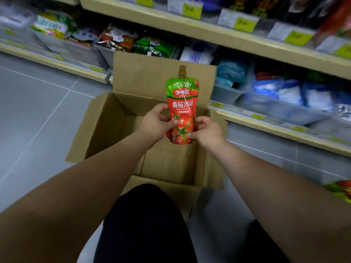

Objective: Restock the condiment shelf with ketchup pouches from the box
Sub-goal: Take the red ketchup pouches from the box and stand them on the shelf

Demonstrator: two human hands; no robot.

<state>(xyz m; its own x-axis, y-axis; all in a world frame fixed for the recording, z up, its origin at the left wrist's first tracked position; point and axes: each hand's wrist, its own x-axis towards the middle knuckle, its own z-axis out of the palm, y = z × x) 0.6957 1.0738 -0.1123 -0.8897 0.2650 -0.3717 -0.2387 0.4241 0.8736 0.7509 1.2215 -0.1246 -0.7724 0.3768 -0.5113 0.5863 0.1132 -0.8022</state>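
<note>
A red and green ketchup pouch (182, 103) with a brown spout cap is held upright above the open cardboard box (106, 122). My left hand (155, 124) grips its left edge. My right hand (208, 130) pinches its lower right edge. The box sits on the floor in front of my knees, and the inside that shows holds no pouches. At the right edge of the view lies part of another red and green pouch (341, 189).
Store shelves (209, 33) run across the back, packed with bagged goods and price tags. A lower shelf (266, 126) on the right holds clear bins of blue and white packets. Grey tiled floor (34, 111) lies to the left. My dark-trousered knees (146, 221) are just behind the box.
</note>
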